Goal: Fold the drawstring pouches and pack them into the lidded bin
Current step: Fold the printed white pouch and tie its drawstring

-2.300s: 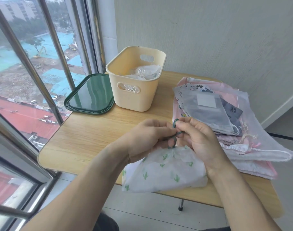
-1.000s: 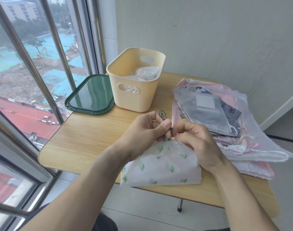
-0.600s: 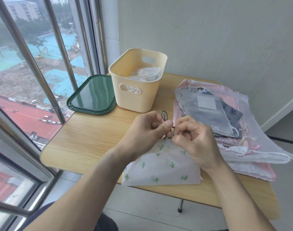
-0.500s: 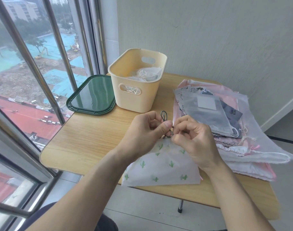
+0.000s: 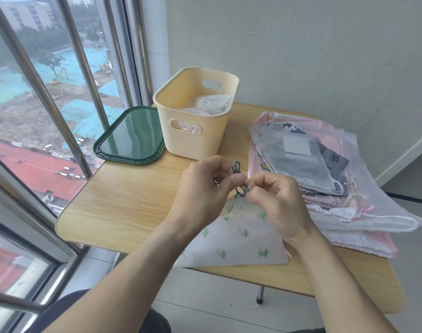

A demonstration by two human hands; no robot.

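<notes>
Both hands meet over the near part of the light wooden desk, each grip pinched tight on the dark green drawstring cord: the left hand nips it between thumb and forefinger, the right hand pinches it at the mouth of the white cactus-print fabric pouch. The cream plastic bin stands at twelve o'clock, its dark green lid at eleven, stacked pouches at two.
</notes>
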